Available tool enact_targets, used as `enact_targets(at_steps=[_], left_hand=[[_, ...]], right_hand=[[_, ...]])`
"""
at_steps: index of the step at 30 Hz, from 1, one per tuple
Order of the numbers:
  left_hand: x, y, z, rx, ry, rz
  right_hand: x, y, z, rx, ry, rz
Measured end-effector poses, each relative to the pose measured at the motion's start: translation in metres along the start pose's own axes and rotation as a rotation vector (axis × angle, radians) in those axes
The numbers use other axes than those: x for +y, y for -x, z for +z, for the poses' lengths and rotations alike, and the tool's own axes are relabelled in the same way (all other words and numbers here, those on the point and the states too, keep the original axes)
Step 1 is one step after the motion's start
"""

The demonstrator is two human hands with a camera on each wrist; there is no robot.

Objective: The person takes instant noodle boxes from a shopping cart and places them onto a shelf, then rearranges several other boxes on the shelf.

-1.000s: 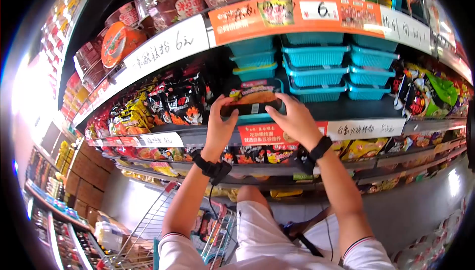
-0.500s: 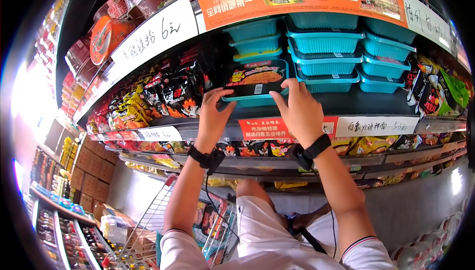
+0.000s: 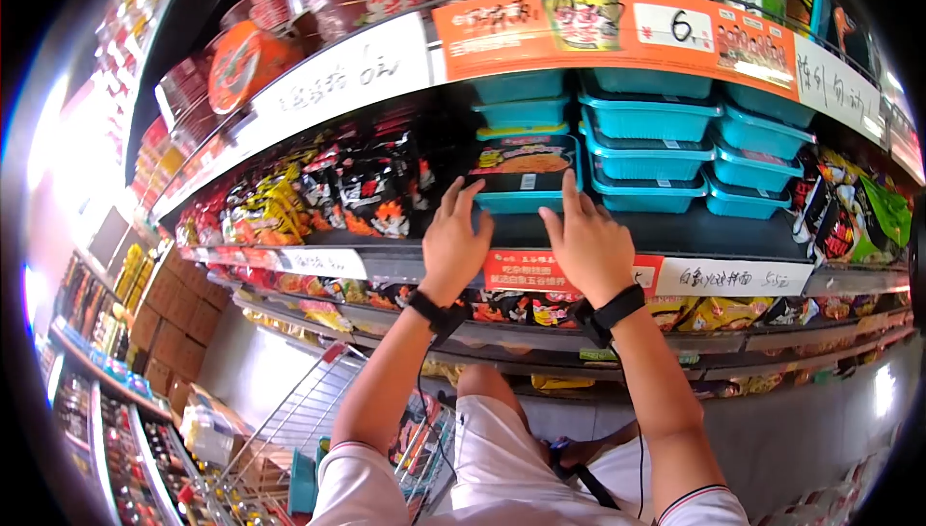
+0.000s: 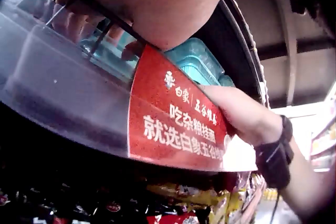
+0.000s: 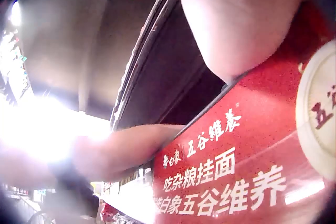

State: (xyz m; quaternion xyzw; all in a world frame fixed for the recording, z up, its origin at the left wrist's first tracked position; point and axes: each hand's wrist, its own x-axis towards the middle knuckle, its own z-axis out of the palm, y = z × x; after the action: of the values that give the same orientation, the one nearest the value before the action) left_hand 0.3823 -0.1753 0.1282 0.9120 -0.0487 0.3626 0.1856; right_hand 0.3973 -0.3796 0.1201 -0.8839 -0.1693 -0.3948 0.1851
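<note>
A turquoise instant-noodle box [image 3: 526, 200] with a dark printed lid sits on the middle shelf, in front of a short stack of similar boxes [image 3: 521, 113]. My left hand [image 3: 458, 244] is at its front left corner, fingertips right by the edge, fingers loosely extended. At the front right corner is my right hand [image 3: 594, 246], its index finger straight along the box's side and its thumb apart. Neither hand grips the box. In both wrist views the red shelf label [image 4: 176, 113] fills much of the picture and the hands lie over the shelf edge.
Taller stacks of turquoise boxes [image 3: 646, 161] stand to the right. Bagged noodles [image 3: 371, 193] lie to the left. Overhead, a shelf edge with an orange price sign [image 3: 521, 34] overhangs the boxes. A wire shopping cart [image 3: 309, 401] stands below left.
The box, earlier held between both hands, has come down on the shelf in front of the stack. Both hands have loosened from it and drawn back slightly toward the shelf edge.
</note>
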Motion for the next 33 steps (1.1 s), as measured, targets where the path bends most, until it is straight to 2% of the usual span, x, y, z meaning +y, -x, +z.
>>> enact_targets(at_steps=[4, 6, 8, 9, 10, 11, 12, 13, 14, 16, 19, 20, 21, 22, 24, 26, 27, 30, 31, 33], left_hand=[[-0.008, 0.005, 0.003, 0.065, 0.012, 0.018], [-0.015, 0.008, 0.005, 0.095, 0.007, 0.072], [-0.016, 0.015, -0.003, 0.152, 0.282, 0.085], [-0.009, 0.023, -0.023, 0.122, 0.385, 0.046], [-0.008, 0.035, -0.041, 0.151, 0.367, 0.066], [0.002, 0.051, -0.075, 0.008, 0.495, -0.127], [-0.004, 0.07, -0.095, -0.047, 0.558, -0.208], [-0.01, 0.089, -0.115, -0.097, 0.617, -0.293], [-0.027, 0.11, -0.129, -0.092, 0.622, -0.282], [-0.064, 0.155, -0.158, -0.107, 0.635, -0.278], [-0.107, 0.232, -0.202, -0.188, 0.642, -0.781], [-0.114, 0.252, -0.214, -0.235, 0.62, -1.104], [-0.142, 0.29, -0.213, -0.144, 0.836, -1.307], [-0.177, 0.33, -0.209, -0.159, 1.008, -1.454], [-0.241, 0.4, -0.194, -0.189, 1.374, -1.724], [-0.266, 0.439, -0.168, -0.233, 1.231, -1.961], [-0.276, 0.46, -0.151, -0.279, 1.148, -1.981], [-0.287, 0.506, -0.117, -0.425, 1.05, -1.949], [-0.285, 0.515, -0.109, -0.478, 1.002, -1.946], [-0.25, 0.501, -0.109, -0.471, 0.777, -1.965]], right_hand=[[0.002, 0.0, 0.002, -0.083, 0.025, -0.027], [0.0, 0.003, 0.0, -0.066, 0.024, -0.036], [-0.009, 0.005, -0.01, -0.05, 0.035, 0.016], [-0.008, 0.007, -0.011, -0.021, -0.017, -0.014], [-0.008, 0.012, -0.01, 0.007, -0.077, -0.04], [-0.008, 0.019, -0.013, 0.131, -0.153, -0.147], [-0.013, 0.023, -0.015, 0.265, -0.232, -0.246], [-0.027, 0.033, -0.021, 0.231, -0.304, -0.238], [-0.041, 0.046, -0.029, 0.204, -0.365, -0.222], [-0.074, 0.071, -0.025, 0.07, -0.666, -0.187], [-0.125, 0.107, 0.005, -0.257, -0.965, -0.145], [-0.141, 0.117, 0.021, -0.358, -1.052, -0.17], [-0.161, 0.125, 0.028, -0.536, -1.153, -0.087], [-0.18, 0.134, 0.035, -0.722, -1.242, -0.002], [-0.214, 0.152, 0.069, -0.96, -1.236, -0.115], [-0.251, 0.156, 0.09, -1.324, -1.257, -0.144], [-0.27, 0.158, 0.099, -1.507, -1.251, -0.154], [-0.323, 0.166, 0.122, -1.908, -1.166, 0.132], [-0.337, 0.17, 0.137, -2.009, -1.157, 0.142], [-0.363, 0.189, 0.181, -2.176, -1.14, 0.235]])
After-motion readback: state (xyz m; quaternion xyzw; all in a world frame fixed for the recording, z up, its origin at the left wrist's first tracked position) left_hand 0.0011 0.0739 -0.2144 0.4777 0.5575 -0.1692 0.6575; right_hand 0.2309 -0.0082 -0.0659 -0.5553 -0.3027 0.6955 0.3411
